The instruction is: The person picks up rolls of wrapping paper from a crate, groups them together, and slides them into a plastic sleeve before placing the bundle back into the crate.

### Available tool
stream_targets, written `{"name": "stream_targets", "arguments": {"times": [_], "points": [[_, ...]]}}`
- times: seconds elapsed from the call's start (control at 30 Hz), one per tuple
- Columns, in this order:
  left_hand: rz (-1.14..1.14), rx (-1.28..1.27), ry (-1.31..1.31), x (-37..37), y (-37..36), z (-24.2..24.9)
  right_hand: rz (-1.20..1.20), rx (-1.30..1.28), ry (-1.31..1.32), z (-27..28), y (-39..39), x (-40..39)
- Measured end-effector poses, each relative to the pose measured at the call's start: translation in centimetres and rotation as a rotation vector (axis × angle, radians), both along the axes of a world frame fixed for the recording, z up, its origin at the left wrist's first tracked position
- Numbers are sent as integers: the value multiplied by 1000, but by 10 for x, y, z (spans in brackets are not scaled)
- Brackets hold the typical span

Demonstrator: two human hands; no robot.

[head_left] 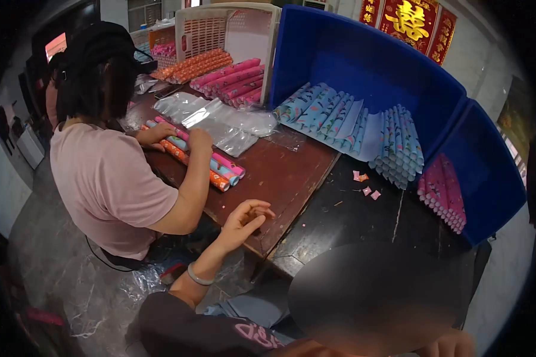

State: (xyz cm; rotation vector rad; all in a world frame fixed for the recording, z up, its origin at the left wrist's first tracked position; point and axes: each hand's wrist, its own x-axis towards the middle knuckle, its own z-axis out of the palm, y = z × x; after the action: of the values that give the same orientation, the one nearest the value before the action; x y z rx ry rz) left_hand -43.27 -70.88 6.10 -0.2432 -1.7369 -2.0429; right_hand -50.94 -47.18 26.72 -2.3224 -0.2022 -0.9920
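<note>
Left hand [244, 220]: one, raised at the near edge of the tabletop [292, 166], fingers loosely curled and half open, nothing held; one pale bangle [198, 277] on the wrist. Right hand [452, 345]: one, only partly visible at the bottom edge of the view, grip impossible to tell.

Rolled paper tubes [199, 159] on the tabletop: about four, orange, blue and pink, lying side by side, well apart from the left hand; both hands of a co-worker in a pink shirt [101, 178] resting on them.

Clear plastic sleeves [220, 122]: one loose heap, count uncertain, just beyond the tubes.

Blue bins [375, 65]: two, tipped on their sides; first holds blue patterned tubes [399, 149], too many to count; second holds pink tubes [443, 193], likewise.

Far stacks: one of orange tubes [193, 65], one of pink-red tubes [235, 80], beside one pale crate [220, 30].

Pink paper scraps [366, 184]: about four, on the dark surface.
</note>
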Motion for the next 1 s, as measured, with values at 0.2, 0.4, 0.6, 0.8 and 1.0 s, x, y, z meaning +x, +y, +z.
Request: {"name": "stream_targets", "arguments": {"times": [0.2, 0.4, 0.6, 0.8, 1.0], "points": [[-15, -51, -124, -23, 4, -10, 136, -55, 197, 7, 1, -14], [117, -253, -184, -24, 9, -2, -347, -78, 250, 1, 110, 5], [441, -610, -545, -101, 182, 74, -332, -26, 98, 8, 101, -53], [1362, -1526, -1106, -65, 364, 166, -302, -89, 1, 9, 112, -25], [2050, -2030, -1527, -59, 397, 190, -266, -197, 9, 17, 124, -22]]}}
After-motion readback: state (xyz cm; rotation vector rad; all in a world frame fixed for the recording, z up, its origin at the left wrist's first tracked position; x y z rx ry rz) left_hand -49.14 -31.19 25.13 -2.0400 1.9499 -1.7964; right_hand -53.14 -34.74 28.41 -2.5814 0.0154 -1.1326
